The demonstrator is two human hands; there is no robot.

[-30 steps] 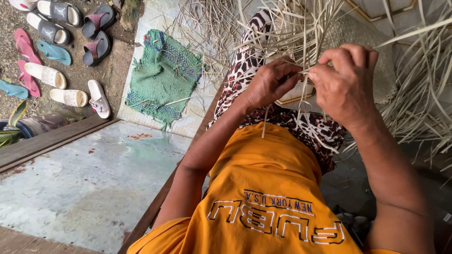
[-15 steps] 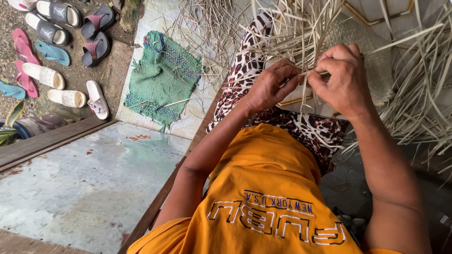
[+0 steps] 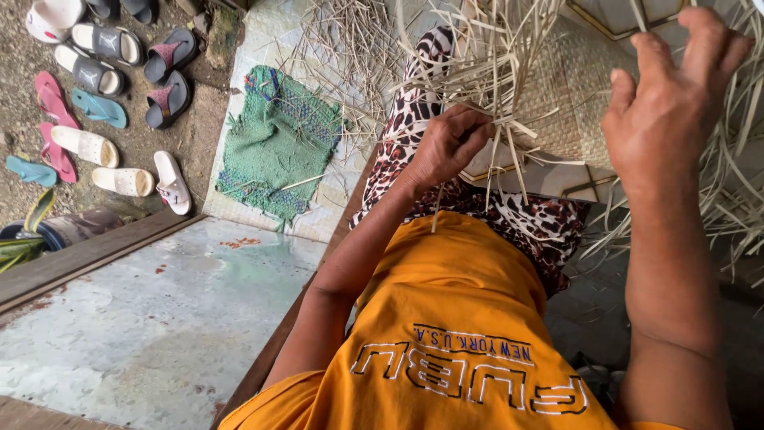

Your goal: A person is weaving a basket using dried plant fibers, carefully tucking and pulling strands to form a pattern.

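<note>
Head view, 1 of 1.
- Left hand (image 3: 446, 147): centre frame, fingers pinched together on pale straw strips (image 3: 501, 119) at the woven mat (image 3: 569, 103) edge.
- Right hand (image 3: 676, 103): 2 o'clock, raised, fingers spread apart, holding nothing; strips just beside it.
- Mat: lies over patterned lap, 1 o'clock. Judged partly done: tight woven patch approx. mid-mat; many loose ends left unwoven.
- Strip axis: held strips run roughly 12-to-6, free ends fanning toward 12.
- Misc: green rug (image 3: 274, 143) at 11; sandals (image 3: 95, 103) at 10.
</note>
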